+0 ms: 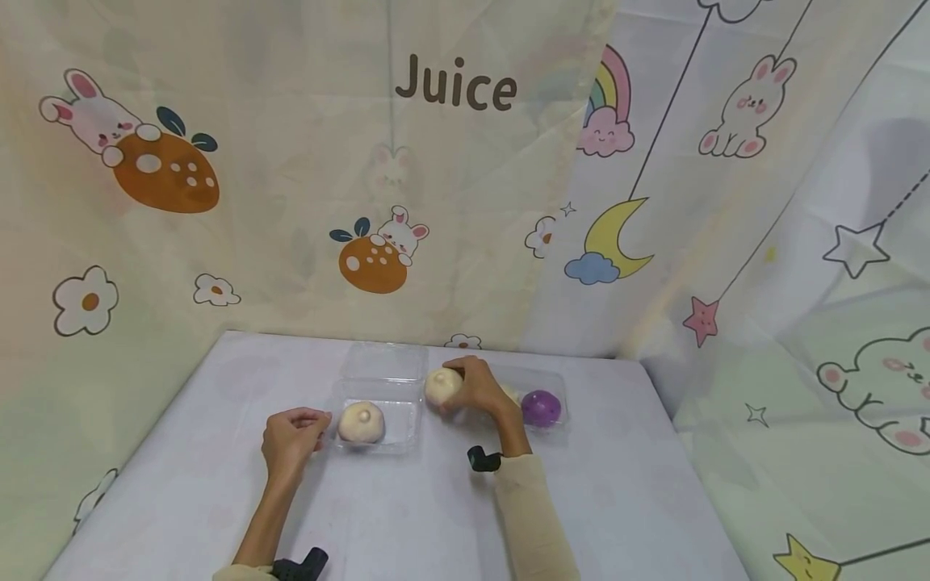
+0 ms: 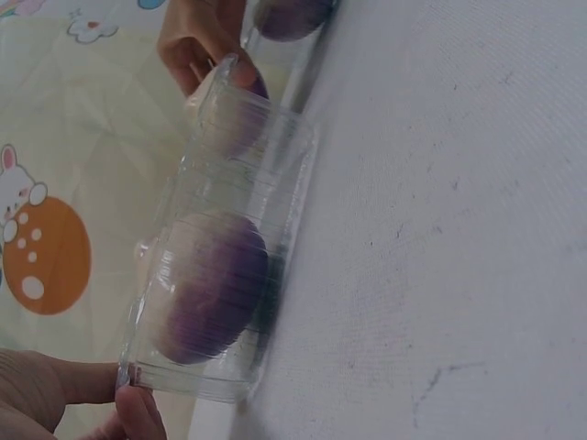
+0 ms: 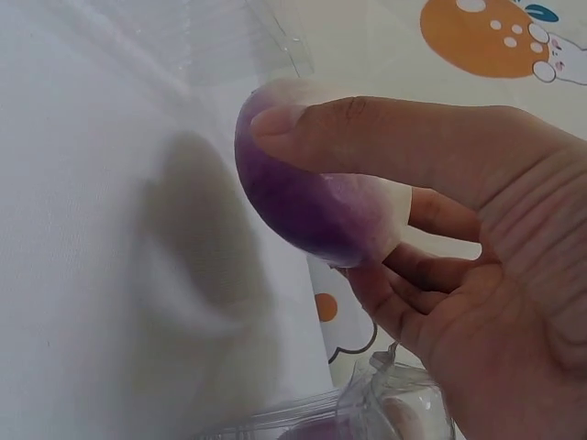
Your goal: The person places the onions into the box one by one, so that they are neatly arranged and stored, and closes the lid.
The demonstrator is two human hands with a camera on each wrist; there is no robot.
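Observation:
A clear plastic clamshell box (image 1: 400,415) lies with its lid (image 1: 385,361) folded back. In its left part sits a cream-and-purple turnip (image 1: 361,422), its pale nub facing up. My left hand (image 1: 294,436) pinches the box's left rim between thumb and finger, plain in the left wrist view at the box edge (image 2: 126,362). My right hand (image 1: 479,387) holds a second turnip (image 3: 312,183) above the table, just right of the box. The thumb presses on its purple side, and fingers support the pale side.
Behind my right wrist stands another clear plastic container (image 1: 548,378). It holds a purple turnip (image 1: 541,408) and a pale one (image 1: 513,394) mostly hidden by the hand. The white-covered table (image 1: 407,516) meets printed curtains (image 1: 291,242) at the back and sides.

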